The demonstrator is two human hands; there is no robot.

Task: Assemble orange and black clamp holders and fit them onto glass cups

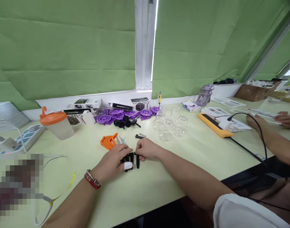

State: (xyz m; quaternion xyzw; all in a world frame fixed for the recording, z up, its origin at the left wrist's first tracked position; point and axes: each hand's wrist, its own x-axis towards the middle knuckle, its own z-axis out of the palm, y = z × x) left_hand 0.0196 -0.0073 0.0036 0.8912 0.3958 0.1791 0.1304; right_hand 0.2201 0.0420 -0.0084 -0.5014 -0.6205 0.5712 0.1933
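My left hand [114,160] lies over a row of short black plastic pieces [131,157], its index finger stretched out and its white-wrapped thumb apart below. It partly hides the pieces. Close by on the right, my right hand [146,148] pinches the top of another black piece [137,162], which points toward me. Just beyond my hands lie a black part [139,136] and a small metal spring [142,135]. Several orange plastic clips [108,141] are lined up behind my left hand, next to thin metal pins [121,139].
Purple wheel-like parts [116,113], black knobs [123,122] and cup-holder boxes [79,117] stand along the wall. Clear glass-like cups [168,123] are grouped at centre right. An orange-lidded cup [60,125] stands left; a yellow power strip [213,125] and another person's hands [256,125] are right.
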